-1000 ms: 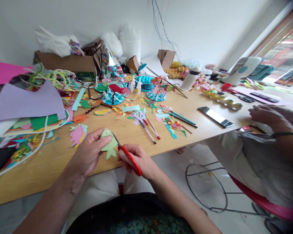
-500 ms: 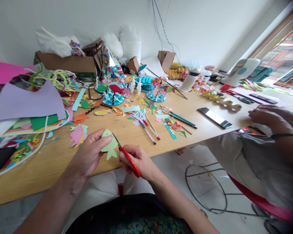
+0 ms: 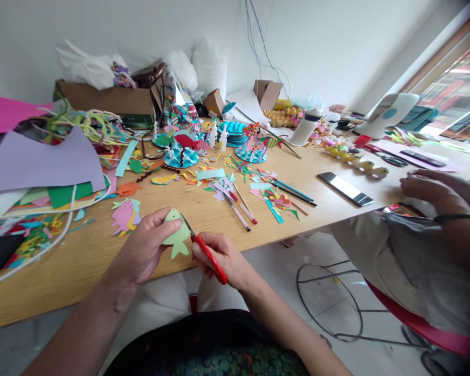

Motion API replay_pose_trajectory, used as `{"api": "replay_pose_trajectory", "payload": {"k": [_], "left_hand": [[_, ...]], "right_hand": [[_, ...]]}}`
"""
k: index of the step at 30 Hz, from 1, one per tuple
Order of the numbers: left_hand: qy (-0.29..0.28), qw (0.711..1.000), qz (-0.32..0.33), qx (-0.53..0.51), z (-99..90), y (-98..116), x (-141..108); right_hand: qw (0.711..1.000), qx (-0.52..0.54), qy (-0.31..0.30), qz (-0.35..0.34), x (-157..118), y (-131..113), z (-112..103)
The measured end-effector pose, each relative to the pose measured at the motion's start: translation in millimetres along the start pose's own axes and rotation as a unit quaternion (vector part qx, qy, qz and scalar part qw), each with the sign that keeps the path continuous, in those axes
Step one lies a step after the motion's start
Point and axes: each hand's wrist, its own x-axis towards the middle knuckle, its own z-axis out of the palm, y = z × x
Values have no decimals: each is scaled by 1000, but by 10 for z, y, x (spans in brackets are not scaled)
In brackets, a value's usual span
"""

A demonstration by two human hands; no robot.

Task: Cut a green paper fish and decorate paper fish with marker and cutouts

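Between thumb and fingers, my left hand (image 3: 151,243) pinches a light green paper fish (image 3: 175,236), its tail hanging downward and a small face drawn at its top. My right hand (image 3: 221,258) is closed around red-handled scissors (image 3: 208,257). The dark blades lie along the right edge of the fish near its head; whether they are parted is hard to see. Left of my left hand, pink and other coloured paper fish (image 3: 122,216) lie overlapping on the table. Pens (image 3: 238,211) rest beyond my right hand among paper scraps.
The wooden table (image 3: 113,266) carries coloured paper, scraps, and blue-based craft pieces (image 3: 180,155). A white cable (image 3: 68,224) crosses the left side. To the right lie a phone (image 3: 344,189) and another person's hands (image 3: 431,188). A wire stool frame (image 3: 329,303) stands below.
The paper fish, scissors and both hands have barely shifted. My grip on each stays the same.
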Motion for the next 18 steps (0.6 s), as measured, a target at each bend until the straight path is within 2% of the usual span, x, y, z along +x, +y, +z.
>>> {"api": "replay_pose_trajectory", "payload": {"k": [7,13,18], "left_hand": [[-1,1000,3,-4,-6,-22,17],[-8,1000,5,-1,4,-7,-9],[-13,1000,-1,3,20,2,-19]], "right_hand": [[999,-21,25,-7,-14,7,8],[1000,-6,-16,-9,-18,-36,0],[1000,-14,-16,-4,-23,-26,-14]]}}
